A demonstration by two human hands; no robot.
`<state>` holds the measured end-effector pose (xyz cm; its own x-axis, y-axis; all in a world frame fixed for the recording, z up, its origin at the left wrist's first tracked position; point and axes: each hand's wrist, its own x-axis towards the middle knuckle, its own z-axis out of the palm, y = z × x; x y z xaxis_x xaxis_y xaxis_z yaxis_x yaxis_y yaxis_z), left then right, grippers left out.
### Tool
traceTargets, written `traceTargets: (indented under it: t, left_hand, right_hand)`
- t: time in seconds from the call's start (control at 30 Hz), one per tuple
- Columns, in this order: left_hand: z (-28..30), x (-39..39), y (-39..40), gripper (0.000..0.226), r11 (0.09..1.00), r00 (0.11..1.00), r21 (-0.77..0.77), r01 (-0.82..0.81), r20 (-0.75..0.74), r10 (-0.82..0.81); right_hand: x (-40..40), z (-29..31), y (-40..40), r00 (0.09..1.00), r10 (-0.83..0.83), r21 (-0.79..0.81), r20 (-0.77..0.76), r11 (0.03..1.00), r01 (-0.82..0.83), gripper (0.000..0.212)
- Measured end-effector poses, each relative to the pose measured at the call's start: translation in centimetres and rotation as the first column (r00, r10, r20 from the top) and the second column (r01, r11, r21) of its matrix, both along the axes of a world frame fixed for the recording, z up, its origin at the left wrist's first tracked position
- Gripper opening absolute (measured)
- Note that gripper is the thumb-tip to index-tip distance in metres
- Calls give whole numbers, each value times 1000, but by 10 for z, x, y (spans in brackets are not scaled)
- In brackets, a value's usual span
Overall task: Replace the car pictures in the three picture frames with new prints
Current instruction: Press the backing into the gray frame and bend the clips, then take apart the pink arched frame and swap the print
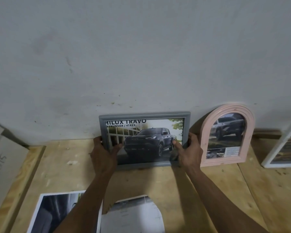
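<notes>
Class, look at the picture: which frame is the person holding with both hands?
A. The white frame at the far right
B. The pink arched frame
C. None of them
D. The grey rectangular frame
D: the left hand and right hand grip the two sides of the grey frame, while the pink frame leans untouched against the wall.

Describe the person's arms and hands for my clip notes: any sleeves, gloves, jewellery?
Both forearms are bare as far as the view shows, with no sleeves in sight. The left hand and right hand wear no gloves. No watch, bracelet or ring can be seen on either wrist or on the fingers that show. No markings are visible.
</notes>
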<state>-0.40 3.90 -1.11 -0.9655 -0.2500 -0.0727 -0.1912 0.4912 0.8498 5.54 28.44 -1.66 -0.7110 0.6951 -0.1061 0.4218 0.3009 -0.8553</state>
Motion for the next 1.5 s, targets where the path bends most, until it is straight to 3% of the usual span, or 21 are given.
traceTargets:
  t: [0.33,0.57,0.77,0.93,1.03,1.23,1.33,1.5]
  left_hand:
    - [-2,-5,5,67,1000,1000,24,0,-8,0]
    - [-3,-5,9,65,1000,1000,19,-7,6,7]
    - [0,10,20,99,998,998,-28,-57,-19,56]
    - [18,50,45,82,985,979,-118,-124,-175,102]
    - [27,76,76,66,998,983,-46,-32,-180,23]
    - [26,115,161,41,950,948,35,309,-88,-306]
    - [15,119,205,49,900,900,18,436,20,-436]
    - [-6,111,265,76,883,880,-35,467,115,-461]
  right_hand:
    - [-2,-2,2,999,-13,1,-51,1000,13,57]
    - [-2,-4,5,1000,24,20,-5,1000,-24,60]
    - [18,14,-9,998,36,27,45,999,-37,83]
    - [74,45,0,998,67,21,2,998,-67,66]
    - [94,56,37,1000,14,32,-6,999,-14,56]
    - [116,58,129,998,-54,163,32,985,48,49]
    - [108,45,170,994,-84,137,75,988,73,56]
    - [89,20,212,995,-61,5,81,998,61,83]
